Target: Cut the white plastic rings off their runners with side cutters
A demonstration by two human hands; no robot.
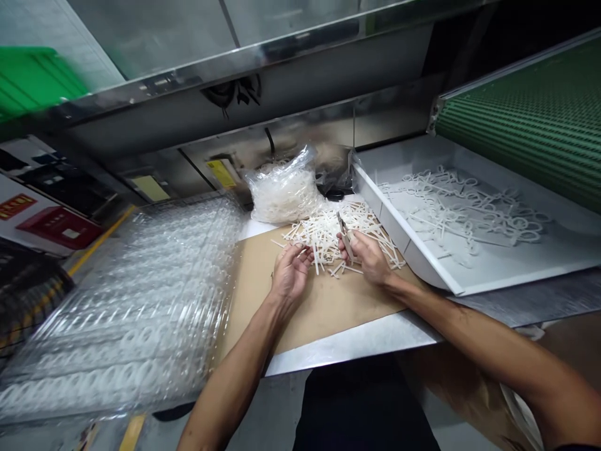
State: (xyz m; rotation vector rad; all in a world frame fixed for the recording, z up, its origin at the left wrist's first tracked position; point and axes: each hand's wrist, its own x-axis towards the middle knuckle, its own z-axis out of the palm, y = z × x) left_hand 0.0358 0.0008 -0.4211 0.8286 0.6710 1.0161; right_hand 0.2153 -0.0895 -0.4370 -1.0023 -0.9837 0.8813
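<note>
In the head view, my right hand (370, 258) is closed around a pair of cutting pliers (346, 237), jaws pointing up and away. My left hand (292, 270) lies palm up with curled fingers, thumb near the fingertips; whatever it pinches is too small to make out. Just beyond both hands spreads a heap of thin white plastic sticks (323, 232) on a brown cardboard sheet (323, 313). To my right, white ringed plastic parts (469, 207) lie tangled in a grey chute tray (507, 263). Stacked clear trays (136, 313) with white rings in rows stand on my left.
Behind the heap sits a clear plastic bag (286, 191) full of white pieces. A green conveyor belt (530, 119) slopes above the chute tray. A metal shelf edge (211, 66) crosses overhead, with a green bin (37, 81) at upper left.
</note>
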